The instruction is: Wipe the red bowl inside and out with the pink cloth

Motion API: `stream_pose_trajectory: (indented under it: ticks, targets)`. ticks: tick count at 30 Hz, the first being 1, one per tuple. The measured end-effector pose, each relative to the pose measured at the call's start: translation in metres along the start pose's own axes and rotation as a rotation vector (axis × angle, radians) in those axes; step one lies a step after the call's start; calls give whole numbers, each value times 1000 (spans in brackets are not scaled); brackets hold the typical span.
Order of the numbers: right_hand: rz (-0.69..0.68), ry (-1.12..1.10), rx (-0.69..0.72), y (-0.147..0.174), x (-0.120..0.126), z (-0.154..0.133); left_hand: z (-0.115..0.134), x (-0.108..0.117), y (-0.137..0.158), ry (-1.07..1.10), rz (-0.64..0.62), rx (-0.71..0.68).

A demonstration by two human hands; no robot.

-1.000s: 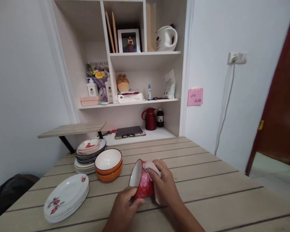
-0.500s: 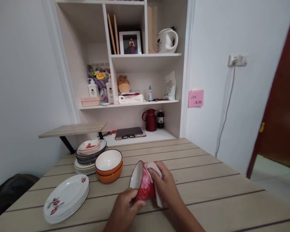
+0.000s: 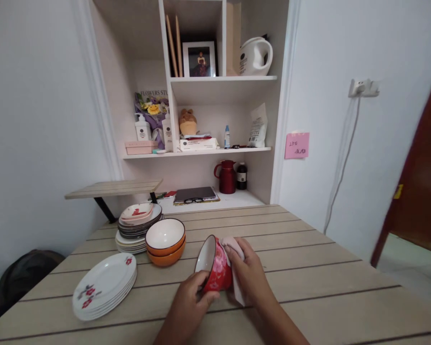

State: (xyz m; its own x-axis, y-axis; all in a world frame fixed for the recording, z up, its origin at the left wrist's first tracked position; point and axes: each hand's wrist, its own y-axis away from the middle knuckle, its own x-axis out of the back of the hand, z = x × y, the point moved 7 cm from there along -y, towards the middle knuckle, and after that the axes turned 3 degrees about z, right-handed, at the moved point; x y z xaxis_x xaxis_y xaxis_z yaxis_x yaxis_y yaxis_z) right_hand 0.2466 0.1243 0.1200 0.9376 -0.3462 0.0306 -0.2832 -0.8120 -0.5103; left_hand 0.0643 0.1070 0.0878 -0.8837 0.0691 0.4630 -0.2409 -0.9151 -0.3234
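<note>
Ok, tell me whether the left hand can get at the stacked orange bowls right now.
Probably not right away: the left hand is holding the red flowered bowl, so it would likely have to let go first. Otherwise the way to the orange bowls looks free, with nothing standing between.

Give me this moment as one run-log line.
left hand: holding red bowl; right hand: holding cloth against bowl's outside; bowl: tilted, opening leftward; nearby: stacked orange bowls, white plates

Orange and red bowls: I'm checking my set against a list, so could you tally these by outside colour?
Orange bowls, stacked on the table: 2
Red floral bowl, held in the left hand: 1
Total: 3 bowls
</note>
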Motion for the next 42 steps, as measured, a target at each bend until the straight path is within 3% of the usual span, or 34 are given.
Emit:
stream_pose_trajectory:
  ticks: [6, 13, 19, 25, 31, 37, 42]
  targets:
    - [31, 11, -52, 0, 2, 12, -13, 6, -2, -21, 125, -107]
    - [59, -52, -20, 3, 4, 7, -12, 9, -5, -120, 64, 17]
    - [-81, -46, 122, 5, -6, -14, -5, 7, -2, -90, 63, -26]
    - [-41, 3, 50, 3, -2, -9, -3, 5, -3, -51, 30, -41]
    - [-184, -23, 197, 9, -12, -25, -1, 7, -2, -28, 40, -25]
    - [-24, 0, 47, 4, -1, -9, -1, 7, -2, -35, 43, -46]
    - [-173, -54, 151, 8, -13, -20, -1, 9, -2, -41, 59, -46]
